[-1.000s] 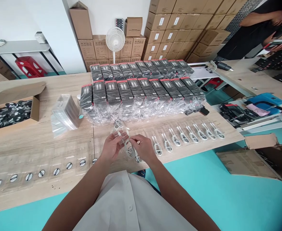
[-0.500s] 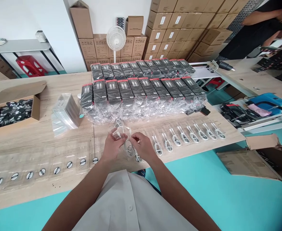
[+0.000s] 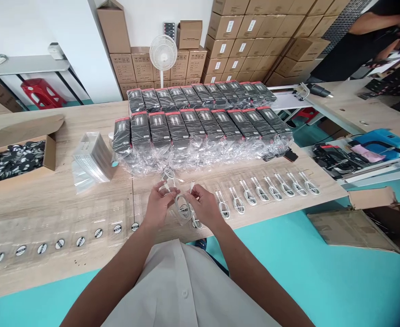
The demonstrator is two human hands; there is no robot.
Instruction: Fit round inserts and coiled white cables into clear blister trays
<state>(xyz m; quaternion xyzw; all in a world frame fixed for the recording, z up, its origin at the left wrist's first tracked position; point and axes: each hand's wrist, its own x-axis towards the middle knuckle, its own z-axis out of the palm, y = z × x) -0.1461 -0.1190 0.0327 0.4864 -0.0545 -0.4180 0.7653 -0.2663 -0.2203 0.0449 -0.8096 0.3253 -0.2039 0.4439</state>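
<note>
Between my left hand (image 3: 158,205) and my right hand (image 3: 204,206) hangs a coiled white cable (image 3: 183,209), and both hands grip it, with thin cable ends rising above the fingers. Below them on the light wood table (image 3: 50,204) runs a line of clear plastic trays (image 3: 60,240) with round black-and-white labels. To the right lies a row of several coiled white cables (image 3: 264,190). Shrink-wrapped stacks of black retail boxes (image 3: 200,131) stand just beyond my hands.
An open cardboard box (image 3: 48,156) of black-and-white items sits at the table's left, next to a pile of clear plastic bags (image 3: 92,156). Stacked cartons (image 3: 254,41) and a white fan (image 3: 163,52) stand behind. A co-worker (image 3: 363,38) stands at the upper right, beside another table.
My hands have moved slightly apart and my fingers have shifted on the cable, with its ends now standing higher. The view has tilted a little.
</note>
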